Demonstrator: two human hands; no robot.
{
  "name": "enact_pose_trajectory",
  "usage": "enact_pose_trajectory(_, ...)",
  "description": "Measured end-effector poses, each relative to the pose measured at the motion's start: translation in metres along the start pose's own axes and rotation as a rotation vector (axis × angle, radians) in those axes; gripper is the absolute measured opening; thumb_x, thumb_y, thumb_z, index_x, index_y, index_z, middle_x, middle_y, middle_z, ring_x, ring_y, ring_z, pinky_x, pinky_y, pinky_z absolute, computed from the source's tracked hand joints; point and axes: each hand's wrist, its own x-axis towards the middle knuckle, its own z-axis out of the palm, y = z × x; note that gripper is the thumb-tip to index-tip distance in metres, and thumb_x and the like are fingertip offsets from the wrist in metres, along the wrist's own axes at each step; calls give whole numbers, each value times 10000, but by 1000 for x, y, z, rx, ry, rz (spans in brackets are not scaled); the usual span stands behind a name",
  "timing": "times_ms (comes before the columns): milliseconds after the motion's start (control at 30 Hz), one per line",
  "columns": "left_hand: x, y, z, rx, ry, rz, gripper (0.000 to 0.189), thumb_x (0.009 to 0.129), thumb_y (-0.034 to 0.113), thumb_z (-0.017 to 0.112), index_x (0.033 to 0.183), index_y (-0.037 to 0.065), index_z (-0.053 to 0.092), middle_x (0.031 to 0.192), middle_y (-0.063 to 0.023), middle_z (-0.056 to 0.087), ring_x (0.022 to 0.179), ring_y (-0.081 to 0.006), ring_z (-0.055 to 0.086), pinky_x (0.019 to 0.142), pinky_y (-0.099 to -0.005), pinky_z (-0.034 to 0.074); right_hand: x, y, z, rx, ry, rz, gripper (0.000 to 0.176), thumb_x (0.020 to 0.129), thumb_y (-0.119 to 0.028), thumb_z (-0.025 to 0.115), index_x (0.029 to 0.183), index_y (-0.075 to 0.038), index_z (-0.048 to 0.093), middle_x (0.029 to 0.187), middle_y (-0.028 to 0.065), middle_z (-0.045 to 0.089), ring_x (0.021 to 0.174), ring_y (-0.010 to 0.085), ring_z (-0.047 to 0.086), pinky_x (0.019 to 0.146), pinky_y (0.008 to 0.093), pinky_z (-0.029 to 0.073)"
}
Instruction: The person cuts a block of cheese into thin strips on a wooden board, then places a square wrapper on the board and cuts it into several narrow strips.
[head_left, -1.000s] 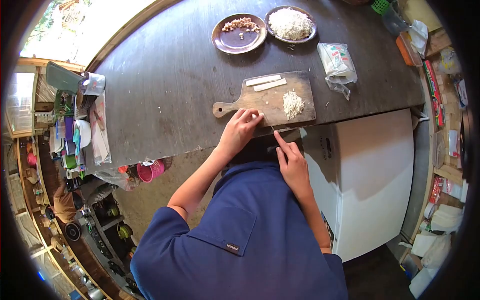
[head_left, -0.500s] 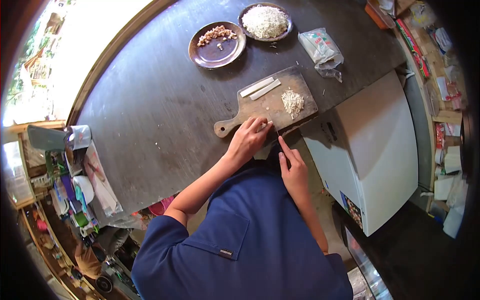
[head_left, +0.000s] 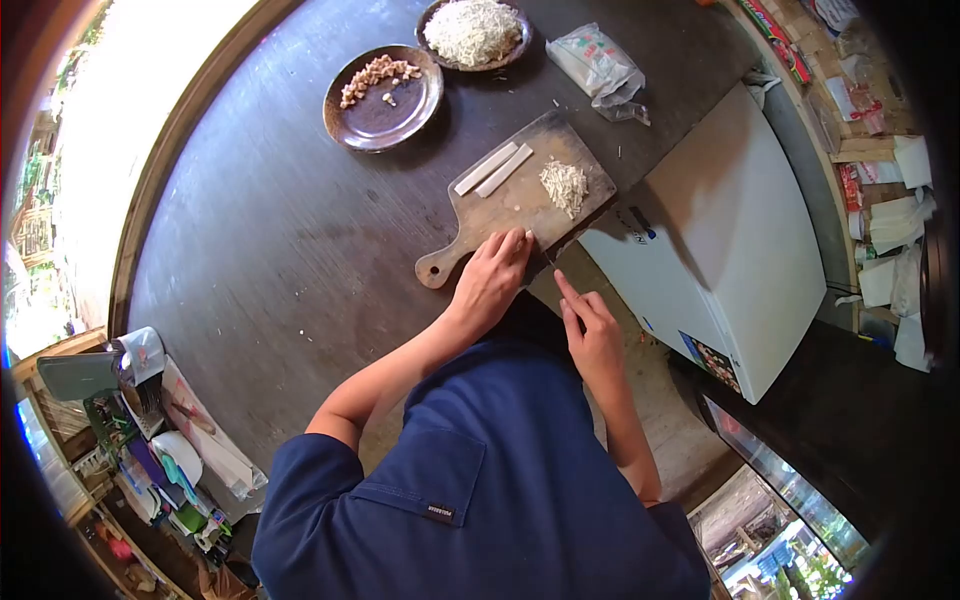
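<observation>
Strong daylight [head_left: 90, 120] pours in from the upper left along the curved edge of a dark wooden table [head_left: 270, 260], a white chest-like fridge [head_left: 730, 240] stands just beside it on the bare grey floor [head_left: 680, 440], and cluttered shelves [head_left: 140, 450] fill the lower left corner.

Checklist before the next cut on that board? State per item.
1. Right hand grips knife, index finger along it: ok.
2. Left hand pins down the piece: cannot tell, fingers hide it.
3. Left fingertips clear of the blade: cannot tell, blade barely shows.
4. Cutting board fully on table: cannot tell, it sits right at the edge.
5. Shredded pile and two strips away from the hands: ok.
</observation>
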Motion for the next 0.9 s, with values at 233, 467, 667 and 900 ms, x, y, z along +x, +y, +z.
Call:
enact_pose_trajectory(233,1,2,-2,16,-35,-31,558,873,114,655,1388,-98,619,1293,-142,581,1172,-275,597,1005,-357,552,9,3,-8,-7,-42,-49,498,1061,-163,662,1531,-326,630,929,91,603,725,300,672,672,448,557)
enact_pose_trajectory(467,2,7,1,38,50,-30,528,847,84,706,1350,-68,660,1244,-135,606,1125,-275,632,967,-358,573,10,14,-12,40,-82,-84,516,1058,-166,666,1547,-322,611,944,85,602,709,301,673,658,453,567)
enact_pose_trajectory(667,3,9,2,34,74,-51,483,801,28,756,1280,-21,716,1209,-116,621,1104,-288,651,926,-377,592,5,13,-10,-18,-78,-78,536,1056,-157,665,1561,-322,592,948,93,608,733,318,688,655,463,567)
enact_pose_trajectory(900,-2,12,1,122,30,-25,557,828,70,739,1369,-37,663,1259,-119,600,1140,-273,634,956,-359,584,30,22,12,54,-32,-131,547,1051,-138,668,1562,-316,592,899,116,600,745,334,685,655,477,554)
